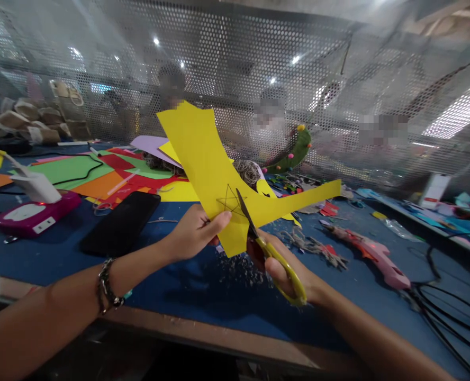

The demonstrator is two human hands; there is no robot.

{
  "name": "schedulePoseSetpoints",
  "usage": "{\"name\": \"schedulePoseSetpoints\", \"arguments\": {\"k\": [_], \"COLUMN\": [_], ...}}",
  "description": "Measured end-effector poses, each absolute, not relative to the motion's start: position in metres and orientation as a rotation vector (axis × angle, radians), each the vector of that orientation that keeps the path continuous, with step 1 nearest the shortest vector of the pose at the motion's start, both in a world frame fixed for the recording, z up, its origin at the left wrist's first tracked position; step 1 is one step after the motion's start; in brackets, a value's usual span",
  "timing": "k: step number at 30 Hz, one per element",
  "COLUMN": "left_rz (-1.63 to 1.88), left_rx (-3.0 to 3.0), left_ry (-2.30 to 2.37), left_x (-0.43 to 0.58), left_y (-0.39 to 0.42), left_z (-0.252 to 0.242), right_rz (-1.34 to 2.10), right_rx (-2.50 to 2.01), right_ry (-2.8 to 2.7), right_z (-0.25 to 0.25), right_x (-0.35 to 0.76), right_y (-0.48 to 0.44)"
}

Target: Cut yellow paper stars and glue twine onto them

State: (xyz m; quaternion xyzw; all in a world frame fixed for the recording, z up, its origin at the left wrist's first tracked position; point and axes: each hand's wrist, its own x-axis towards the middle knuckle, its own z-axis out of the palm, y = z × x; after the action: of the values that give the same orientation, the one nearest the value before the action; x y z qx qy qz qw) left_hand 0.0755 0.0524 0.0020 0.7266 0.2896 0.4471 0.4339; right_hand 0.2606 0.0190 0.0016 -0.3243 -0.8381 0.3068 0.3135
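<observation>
As left fingers (219, 222) pinch yellow paper (195, 143), right fingers (277, 269) grip scissors (254, 231), apparently cutting; the star (232, 201) likely demands precision next.

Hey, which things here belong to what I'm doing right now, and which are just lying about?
In use: yellow sheet with drawn star, in your left hand; scissors, in your right hand.
Apparently lying about: black phone, purple socket box, pink glue gun.

Dk beaded bracelet (106, 280), L wrist (134, 269)
</observation>
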Motion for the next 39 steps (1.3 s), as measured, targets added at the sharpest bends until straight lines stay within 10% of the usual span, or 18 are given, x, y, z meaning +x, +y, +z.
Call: {"name": "schedulePoseSetpoints", "arguments": {"k": [39], "left_rz": [1.059], "left_rx": [1.741], "left_ry": [0.673], "left_x": [0.0767], "left_y": [0.0537], "left_z": [-0.0019], "right_rz": [1.03], "right_rx": [-0.963], "right_ry": [-2.006], "right_z": [0.001], "right_x": [0.2579], "right_y": [0.0176]}}
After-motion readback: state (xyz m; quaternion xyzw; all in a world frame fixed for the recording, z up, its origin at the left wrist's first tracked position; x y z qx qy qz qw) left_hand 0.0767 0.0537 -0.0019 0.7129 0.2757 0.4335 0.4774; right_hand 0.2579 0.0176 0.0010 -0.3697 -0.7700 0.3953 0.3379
